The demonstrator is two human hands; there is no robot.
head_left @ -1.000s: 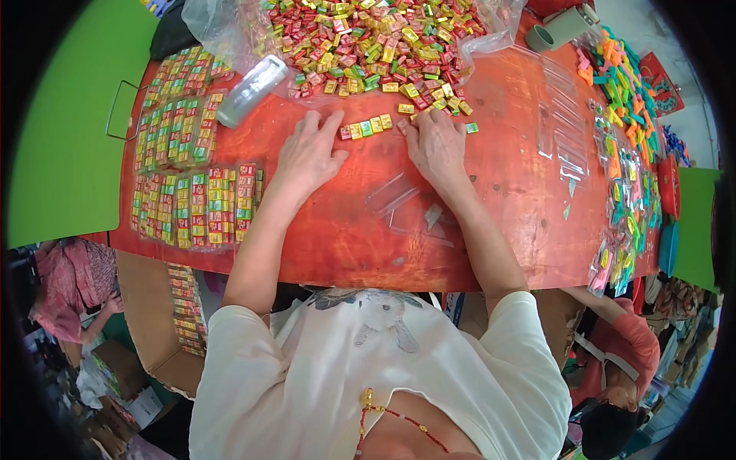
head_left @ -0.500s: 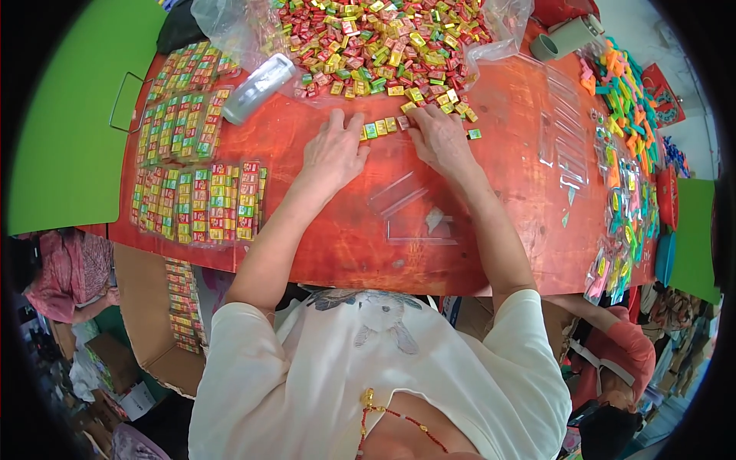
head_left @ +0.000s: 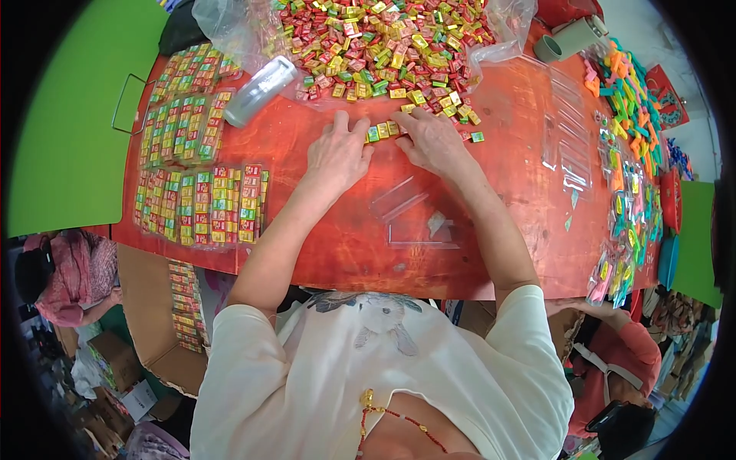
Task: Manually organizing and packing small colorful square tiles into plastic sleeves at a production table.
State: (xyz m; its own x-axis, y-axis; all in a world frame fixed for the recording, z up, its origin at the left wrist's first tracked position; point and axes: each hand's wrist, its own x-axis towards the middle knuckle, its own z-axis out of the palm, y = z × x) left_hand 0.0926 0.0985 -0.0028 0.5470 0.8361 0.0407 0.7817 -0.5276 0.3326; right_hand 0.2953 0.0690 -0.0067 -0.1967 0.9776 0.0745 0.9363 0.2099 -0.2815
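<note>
A short row of small red, yellow and green boxes lies on the red table between my two hands. My left hand is at its left end, thumb and forefinger curved about the end box. My right hand grips the right end the same way, its fingertips covering some boxes. Just beyond lies a large loose heap of the same boxes. Closer to me are an empty clear plastic tray and a second clear plastic piece.
Filled clear packs of boxes lie in stacks at left, by a shiny bottle. Clear trays, bagged colourful toys and a grey-green flask are at right. An open carton stands below the table's left edge.
My right hand has slid left along the row, covering boxes that showed before. My left hand has barely moved. The whole view has shifted slightly.
</note>
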